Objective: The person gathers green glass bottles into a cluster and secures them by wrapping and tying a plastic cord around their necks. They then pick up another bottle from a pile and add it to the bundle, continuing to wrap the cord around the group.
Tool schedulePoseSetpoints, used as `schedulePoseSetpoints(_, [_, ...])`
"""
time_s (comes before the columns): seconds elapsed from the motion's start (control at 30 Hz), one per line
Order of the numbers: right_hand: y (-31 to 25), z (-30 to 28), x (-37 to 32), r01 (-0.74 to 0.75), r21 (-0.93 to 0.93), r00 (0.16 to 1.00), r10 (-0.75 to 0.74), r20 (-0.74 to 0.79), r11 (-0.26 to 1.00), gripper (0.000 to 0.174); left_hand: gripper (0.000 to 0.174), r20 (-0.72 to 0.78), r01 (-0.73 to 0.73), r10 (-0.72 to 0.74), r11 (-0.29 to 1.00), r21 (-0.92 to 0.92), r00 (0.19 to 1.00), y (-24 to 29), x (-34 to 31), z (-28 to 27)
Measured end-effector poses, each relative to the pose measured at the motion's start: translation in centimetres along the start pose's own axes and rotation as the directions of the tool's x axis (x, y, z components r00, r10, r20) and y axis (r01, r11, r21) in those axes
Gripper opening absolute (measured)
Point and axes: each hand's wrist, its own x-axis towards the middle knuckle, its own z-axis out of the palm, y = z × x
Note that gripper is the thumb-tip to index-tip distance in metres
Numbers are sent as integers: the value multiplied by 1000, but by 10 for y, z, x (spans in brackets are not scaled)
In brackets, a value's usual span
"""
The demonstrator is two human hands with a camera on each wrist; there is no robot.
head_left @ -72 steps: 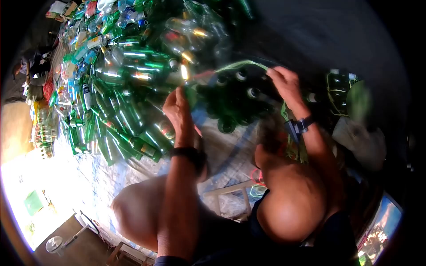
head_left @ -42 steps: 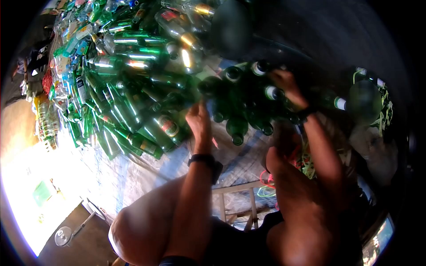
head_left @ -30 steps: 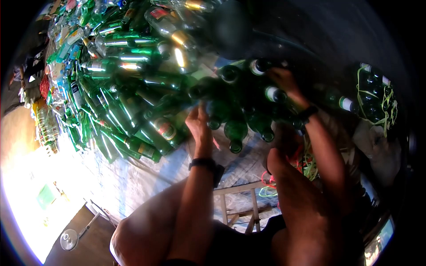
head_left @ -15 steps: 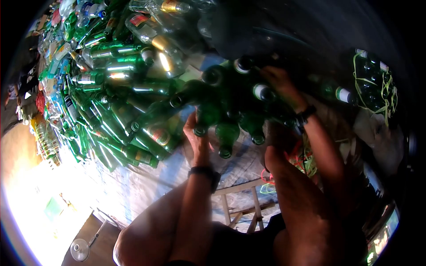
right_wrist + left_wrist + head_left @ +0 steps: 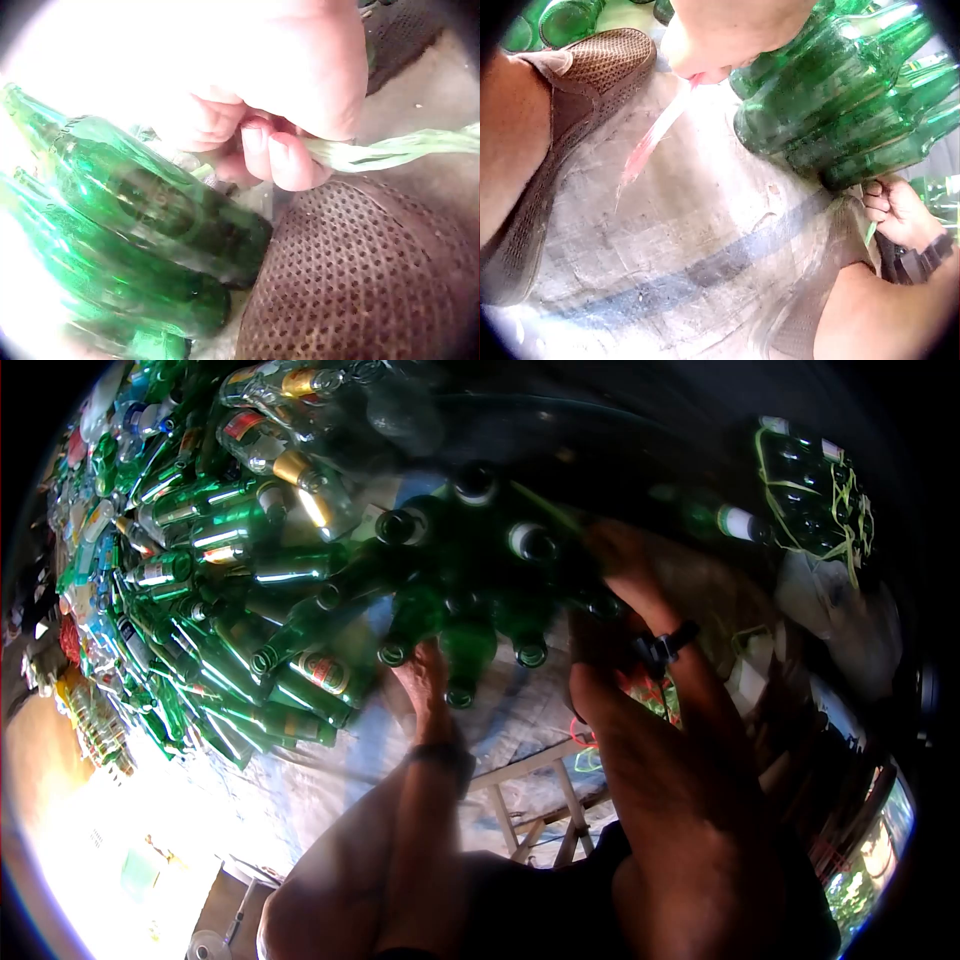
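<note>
Several green bottles (image 5: 470,645) stand tilted in a bunch between the two hands. My left hand (image 5: 731,30) is at their left side, its fingers curled on a frayed red-pink strand (image 5: 649,146) that hangs down. On the other side, my right hand (image 5: 277,97) has its fingers curled round a pale green plastic strip (image 5: 405,150), close beside the bottles (image 5: 150,195). That hand (image 5: 896,210) also shows low by the bottle bases in the left wrist view. A taut green strand runs from the right hand over the dark bunch in the head view.
A large pile of loose bottles (image 5: 240,610) spreads at the left. At the right lies a tied bundle of bottles (image 5: 815,490), with a pale bag (image 5: 840,620) below it. Shoes (image 5: 592,82) stand on the whitish sheet (image 5: 697,195); a wooden frame (image 5: 530,770) is between the legs.
The bottle bunch and left hand have shifted left in the head view as the view turned. Earlier the right hand held the green strip high and stretched; now it is down beside the bottles.
</note>
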Motion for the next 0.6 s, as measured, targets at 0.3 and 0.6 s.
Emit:
schedulePoseSetpoints(0.3, [38,23,-36,-107,172,977,71,203,979,42,33,37,69,-60,953,-294,997,-9,-29,12])
schedulePoseSetpoints(0.6, [-6,25,-26,93,-162,979,-61,194,982,59,36,121,-60,81,984,-168,989,-23,-46,15])
